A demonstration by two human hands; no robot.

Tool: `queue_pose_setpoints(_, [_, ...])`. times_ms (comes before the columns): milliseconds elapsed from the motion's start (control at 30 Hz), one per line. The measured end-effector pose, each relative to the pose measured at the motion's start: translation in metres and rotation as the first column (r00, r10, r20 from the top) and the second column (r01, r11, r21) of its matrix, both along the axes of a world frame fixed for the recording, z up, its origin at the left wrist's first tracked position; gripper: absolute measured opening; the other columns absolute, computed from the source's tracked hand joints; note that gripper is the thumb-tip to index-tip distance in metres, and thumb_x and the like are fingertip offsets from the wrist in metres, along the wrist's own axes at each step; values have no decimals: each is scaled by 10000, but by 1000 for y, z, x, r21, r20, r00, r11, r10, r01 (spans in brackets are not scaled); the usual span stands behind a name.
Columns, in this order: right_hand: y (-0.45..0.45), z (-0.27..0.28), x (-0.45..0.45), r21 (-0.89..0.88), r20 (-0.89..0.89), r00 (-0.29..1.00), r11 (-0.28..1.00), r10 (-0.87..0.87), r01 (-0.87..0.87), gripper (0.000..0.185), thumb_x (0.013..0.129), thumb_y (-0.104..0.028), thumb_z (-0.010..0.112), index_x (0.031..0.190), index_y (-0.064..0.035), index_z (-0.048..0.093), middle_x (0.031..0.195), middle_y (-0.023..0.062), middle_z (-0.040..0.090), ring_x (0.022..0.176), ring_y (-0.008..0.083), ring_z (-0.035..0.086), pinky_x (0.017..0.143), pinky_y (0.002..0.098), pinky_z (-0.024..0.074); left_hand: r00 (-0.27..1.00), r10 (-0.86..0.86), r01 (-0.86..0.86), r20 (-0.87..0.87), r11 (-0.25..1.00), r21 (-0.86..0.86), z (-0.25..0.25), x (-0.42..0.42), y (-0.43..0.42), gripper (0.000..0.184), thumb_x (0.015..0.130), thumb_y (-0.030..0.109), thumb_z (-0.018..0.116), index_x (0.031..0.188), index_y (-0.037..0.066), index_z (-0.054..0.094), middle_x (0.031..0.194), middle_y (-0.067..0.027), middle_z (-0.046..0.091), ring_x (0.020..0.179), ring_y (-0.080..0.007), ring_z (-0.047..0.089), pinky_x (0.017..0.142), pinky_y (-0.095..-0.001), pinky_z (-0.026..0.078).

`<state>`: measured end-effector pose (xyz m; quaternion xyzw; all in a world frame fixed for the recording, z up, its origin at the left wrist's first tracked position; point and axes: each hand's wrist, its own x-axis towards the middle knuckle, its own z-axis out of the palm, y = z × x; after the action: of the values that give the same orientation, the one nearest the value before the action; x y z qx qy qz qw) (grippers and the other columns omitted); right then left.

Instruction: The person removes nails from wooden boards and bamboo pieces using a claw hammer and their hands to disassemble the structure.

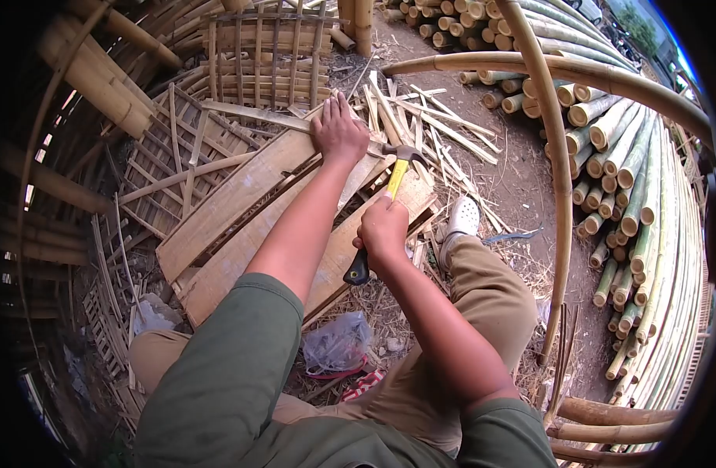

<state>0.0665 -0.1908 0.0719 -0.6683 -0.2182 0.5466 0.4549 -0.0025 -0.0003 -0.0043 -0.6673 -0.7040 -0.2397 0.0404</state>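
Note:
My right hand (384, 228) is wrapped round the handle of a hammer (398, 178) with a yellow and black grip. The hammer's metal head is over the far end of the wooden planks (245, 199). My left hand (340, 131) lies on the far left part of the planks, its fingers stretched forward, near a thin bamboo strip (256, 115). Whether a nail is under the hammer or my left fingers cannot be made out. The planks lie side by side with gaps between them.
Split bamboo sticks (444, 117) litter the ground beyond the planks. Stacked bamboo poles (607, 171) fill the right side, behind a curved upright pole (559, 156). Woven bamboo panels (268, 58) stand at the back left. A plastic bag (337, 344) lies between my legs.

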Motion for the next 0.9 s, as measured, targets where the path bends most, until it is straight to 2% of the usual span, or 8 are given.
queue_pose_setpoints(133, [3,-13,-1,139,202,945,962,-259,234,428,1055,-263,347,762,33,447,577,108,512,384,240,505,369,380,444,1000,2,-2,-3,1000,27,-5,0,3,703,901,281,430,1536,21,280,1562,-153,372,1474,-239,299,1163,-454,209])
queue_pose_setpoints(267, [15,-14,10,36,48,998,999,30,-31,418,1053,-258,353,751,16,443,550,95,489,389,237,507,356,383,422,1000,27,-27,-7,1000,-11,1,-2,0,699,903,285,430,1534,22,285,1561,-148,376,1470,-236,307,1159,-452,216])
queue_pose_setpoints(433, [9,-5,8,58,45,977,976,-210,208,429,1056,-288,347,777,15,467,567,82,490,400,206,496,371,359,464,999,20,-19,-35,1000,24,-2,0,1,689,910,282,427,1537,33,286,1554,-141,392,1467,-226,315,1149,-434,228])
queue_pose_setpoints(533, [14,-15,12,-42,27,999,999,36,-35,432,1057,-297,342,780,11,466,583,83,496,409,202,497,373,355,467,997,47,-46,-62,999,21,-1,-1,0,682,913,277,423,1540,44,287,1550,-131,402,1464,-212,322,1136,-424,242])
queue_pose_setpoints(667, [18,-15,25,6,-122,986,994,-112,113,417,1055,-287,342,782,6,460,587,81,496,416,200,499,380,351,477,996,46,-46,-72,999,-2,0,0,0,680,913,276,414,1542,51,286,1558,-123,394,1465,-205,322,1130,-429,247])
queue_pose_setpoints(800, [16,-5,18,52,14,982,981,-186,185,405,1057,-274,339,788,3,456,583,70,485,432,198,496,377,349,466,995,50,-51,-91,999,-2,1,0,-1,680,915,279,406,1545,56,283,1564,-116,385,1466,-201,321,1131,-428,244])
queue_pose_setpoints(833, [17,-5,19,2,-20,1000,1000,10,-10,322,1071,-303,302,864,-65,372,644,38,413,444,126,370,387,301,349,995,50,-51,-85,999,-9,2,-1,-2,679,915,280,405,1545,56,283,1564,-113,386,1465,-199,323,1130,-426,244])
queue_pose_setpoints(900, [20,-5,23,-20,-156,988,1000,0,-3,321,1070,-299,304,863,-63,369,643,35,412,447,126,373,388,305,356,996,49,-50,-80,999,-10,3,1,-2,678,916,281,405,1545,56,284,1564,-111,387,1464,-197,325,1129,-424,244])
